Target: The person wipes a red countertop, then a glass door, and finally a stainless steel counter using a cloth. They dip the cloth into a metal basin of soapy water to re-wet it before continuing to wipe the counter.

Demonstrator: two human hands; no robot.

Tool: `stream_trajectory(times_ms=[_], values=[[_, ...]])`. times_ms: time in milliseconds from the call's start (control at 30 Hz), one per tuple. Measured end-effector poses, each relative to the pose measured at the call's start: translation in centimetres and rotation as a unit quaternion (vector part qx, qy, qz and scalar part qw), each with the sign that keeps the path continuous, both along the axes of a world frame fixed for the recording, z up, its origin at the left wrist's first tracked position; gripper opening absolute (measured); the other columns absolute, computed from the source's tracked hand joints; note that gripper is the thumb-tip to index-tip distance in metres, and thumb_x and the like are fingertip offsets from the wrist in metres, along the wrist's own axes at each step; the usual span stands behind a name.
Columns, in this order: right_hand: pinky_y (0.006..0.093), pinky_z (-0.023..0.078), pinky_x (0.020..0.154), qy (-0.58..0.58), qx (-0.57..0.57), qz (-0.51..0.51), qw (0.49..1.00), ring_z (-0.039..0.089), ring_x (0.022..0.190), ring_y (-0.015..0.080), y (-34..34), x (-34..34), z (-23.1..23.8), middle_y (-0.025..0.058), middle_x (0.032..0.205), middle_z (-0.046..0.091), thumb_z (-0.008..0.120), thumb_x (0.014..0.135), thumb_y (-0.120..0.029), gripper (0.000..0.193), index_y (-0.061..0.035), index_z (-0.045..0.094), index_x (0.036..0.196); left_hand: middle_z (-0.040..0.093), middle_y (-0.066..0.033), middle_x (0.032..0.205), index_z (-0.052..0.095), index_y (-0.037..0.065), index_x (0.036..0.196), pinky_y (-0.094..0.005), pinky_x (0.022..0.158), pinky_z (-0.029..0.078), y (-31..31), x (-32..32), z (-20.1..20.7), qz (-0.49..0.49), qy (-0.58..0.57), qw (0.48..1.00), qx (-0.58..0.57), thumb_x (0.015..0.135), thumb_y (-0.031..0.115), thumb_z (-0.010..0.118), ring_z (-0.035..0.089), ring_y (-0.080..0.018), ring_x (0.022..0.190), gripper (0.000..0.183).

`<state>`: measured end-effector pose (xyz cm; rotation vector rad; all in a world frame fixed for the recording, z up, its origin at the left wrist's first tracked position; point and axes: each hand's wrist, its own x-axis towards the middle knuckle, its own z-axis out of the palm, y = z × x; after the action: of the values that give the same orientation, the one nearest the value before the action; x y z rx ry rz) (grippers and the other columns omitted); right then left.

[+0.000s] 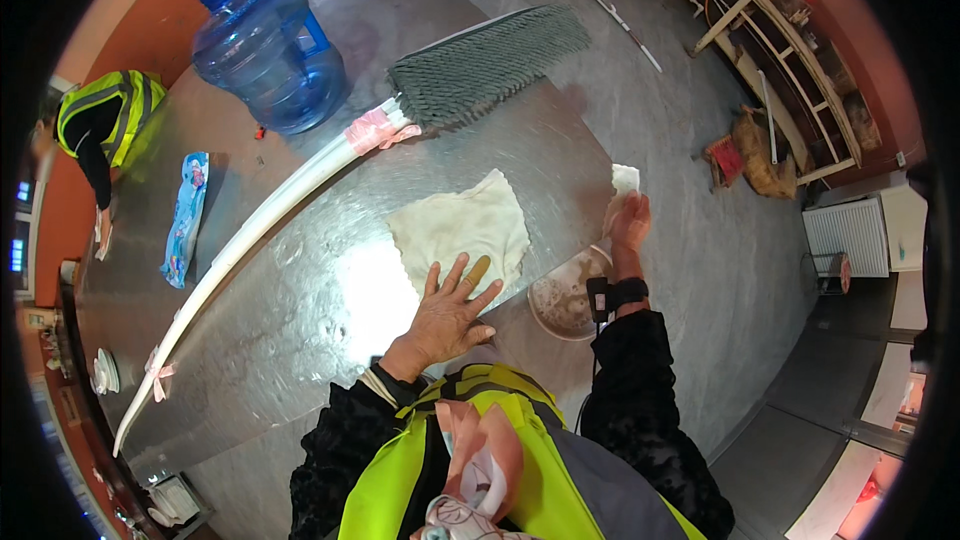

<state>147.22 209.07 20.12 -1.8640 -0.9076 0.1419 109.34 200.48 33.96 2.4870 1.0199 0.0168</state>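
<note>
My left hand (455,312) lies flat with its fingers spread at the near edge of a cream cloth (462,225). A yellowish wrap covers one of its fingers. The cloth rests spread out on a shiny metal table (300,290). Off the table's right edge, my right hand (630,224) has its fingers together on a small white cloth or pad (625,178), mostly hidden by the hand. Below that hand stands a round basin (565,298) of cloudy, sudsy water. A dark band with a small device sits on my right wrist.
A long-handled mop (490,60) with a grey-green head lies across the table, its white handle (260,215) curving to the lower left. Beyond it are a large blue water jug (270,55) and a blue packet (186,220). A co-worker (110,125) leans at the far left.
</note>
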Motion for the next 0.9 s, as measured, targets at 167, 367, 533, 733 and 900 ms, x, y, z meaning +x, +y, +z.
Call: stream_trajectory(times_ms=[167, 367, 533, 733, 900], values=[[0.0438, 0.048, 0.07, 0.156, 0.177, 0.056, 0.97, 0.06, 0.074, 0.0317, 0.5, -1.2, -1.8, 0.019, 0.086, 0.063, 0.047, 0.104, -0.035, 0.035, -0.0034, 0.058, 0.094, 0.022, -0.0108, 0.164, 0.036, 0.024, 0.154, -0.0609, 0.119, 0.008, -0.4, -0.9, -0.2, -0.006, -0.009, 1.0, 0.008, 0.094, 0.055, 0.053, 0.01, -0.0365, 0.153, 0.07], [0.0453, 0.05, 0.072, -0.116, -0.111, 0.131, 0.978, 0.059, 0.075, 0.0407, -0.9, 3.3, 2.6, 0.0199, 0.086, 0.064, 0.048, 0.102, -0.033, 0.034, -0.0017, 0.059, 0.099, 0.027, -0.0105, 0.162, 0.039, 0.021, 0.152, -0.0605, 0.118, 0.014, -1.4, -2.4, -0.2, 0.0, -0.031, 0.999, 0.011, 0.089, 0.046, 0.063, 0.015, -0.0353, 0.152, 0.072], [0.0454, 0.05, 0.073, -0.135, -0.167, 0.032, 0.976, 0.066, 0.08, 0.0387, -1.6, 2.7, 9.3, 0.0175, 0.088, 0.068, 0.05, 0.101, -0.03, 0.028, -0.0053, 0.063, 0.102, 0.028, -0.0109, 0.161, 0.04, 0.021, 0.152, -0.0605, 0.118, 0.014, -2.1, -3.3, 0.0, 0.014, -0.031, 0.999, 0.007, 0.089, 0.044, 0.065, 0.016, -0.0356, 0.151, 0.071], [0.0548, 0.041, 0.098, -0.278, -0.094, 0.256, 0.921, 0.059, 0.113, 0.0333, -0.3, -1.9, 10.5, 0.0117, 0.118, 0.066, 0.06, 0.095, -0.032, 0.029, -0.0117, 0.068, 0.114, 0.024, -0.0107, 0.163, 0.036, 0.026, 0.155, -0.0597, 0.12, 0.008, -2.2, -3.3, -0.5, 0.017, -0.019, 1.0, -0.004, 0.099, 0.058, 0.045, 0.012, -0.0355, 0.153, 0.065], [0.0644, 0.02, 0.113, -0.346, -0.156, 0.315, 0.87, 0.038, 0.141, 0.0357, 1.0, -5.4, 7.8, 0.0147, 0.149, 0.046, 0.064, 0.09, -0.033, 0.053, -0.0161, 0.054, 0.14, 0.023, -0.0103, 0.164, 0.036, 0.027, 0.154, -0.0601, 0.12, 0.008, -2.3, -3.6, -0.8, 0.022, -0.017, 1.0, -0.007, 0.099, 0.058, 0.044, 0.012, -0.0351, 0.153, 0.065]])
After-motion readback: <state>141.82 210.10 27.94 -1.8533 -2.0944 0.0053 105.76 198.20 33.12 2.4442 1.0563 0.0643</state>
